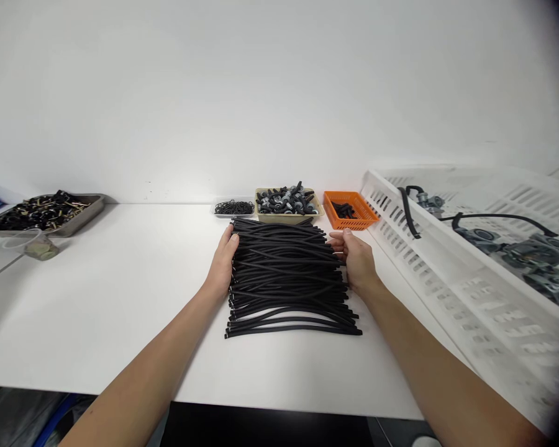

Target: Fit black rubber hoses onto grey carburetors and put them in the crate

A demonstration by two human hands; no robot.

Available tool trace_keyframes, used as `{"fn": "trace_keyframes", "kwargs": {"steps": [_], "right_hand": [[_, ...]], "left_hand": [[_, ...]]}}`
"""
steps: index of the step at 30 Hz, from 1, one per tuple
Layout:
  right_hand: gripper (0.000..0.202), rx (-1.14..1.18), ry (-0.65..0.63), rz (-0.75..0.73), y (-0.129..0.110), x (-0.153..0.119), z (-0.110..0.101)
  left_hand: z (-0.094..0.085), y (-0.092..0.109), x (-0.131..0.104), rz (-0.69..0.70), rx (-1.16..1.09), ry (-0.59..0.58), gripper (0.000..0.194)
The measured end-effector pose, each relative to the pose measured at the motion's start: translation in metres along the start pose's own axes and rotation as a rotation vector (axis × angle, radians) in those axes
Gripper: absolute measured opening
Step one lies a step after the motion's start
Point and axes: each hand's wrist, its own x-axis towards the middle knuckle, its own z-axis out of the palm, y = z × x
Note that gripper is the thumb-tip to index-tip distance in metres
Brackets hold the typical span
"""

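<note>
A wide pile of black rubber hoses (286, 273) lies crosswise on the white table, the hoses roughly side by side. Against the left ends of the upper hoses rests my left hand (223, 257), its thumb on top and its other fingers mostly hidden. My right hand (356, 257) is at the right ends, palm turned inward and fingers apart, partly behind the hose tips. A few hoses at the near edge of the pile are spaced apart and slightly curved.
Behind the pile stand a clear tray (221, 215) of black rings, a beige tray (284, 218) of metal and rubber parts, and an orange basket (372, 218) of short black pieces. A white crate (447, 279) with carburetor-like parts is right; a metal tray (86, 214) and plastic cup (23, 244) are left.
</note>
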Motion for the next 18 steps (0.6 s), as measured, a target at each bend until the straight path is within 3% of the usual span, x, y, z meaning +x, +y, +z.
{"fn": "trace_keyframes", "kwargs": {"steps": [18], "right_hand": [[0.059, -0.012, 0.000, -0.013, -0.0011, -0.0012, 0.0018]], "left_hand": [[0.0003, -0.0004, 0.0003, 0.006, -0.001, -0.008, 0.070]]}}
